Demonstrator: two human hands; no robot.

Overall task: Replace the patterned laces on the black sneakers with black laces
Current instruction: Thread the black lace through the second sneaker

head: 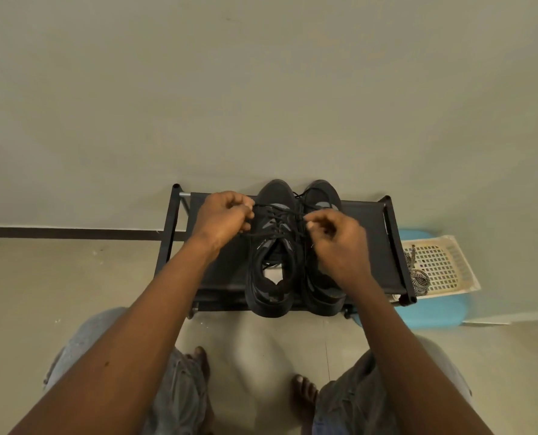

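Two black sneakers stand side by side on a low black shoe rack [366,221], toes toward the wall. The left sneaker [272,277] carries a black lace [277,219] threaded across its eyelets. My left hand [222,218] pinches one end of that lace at the shoe's left side. My right hand [336,238] pinches the other end, above the gap between the shoes. The right sneaker [322,196] is partly hidden under my right hand; a black lace shows near its toe. Patterned black-and-white laces [418,277] lie in a basket at the right.
A cream plastic basket [443,265] sits on a blue stool [431,312] right of the rack. The wall rises directly behind the rack. My knees and bare feet [304,390] are on the tiled floor in front of it.
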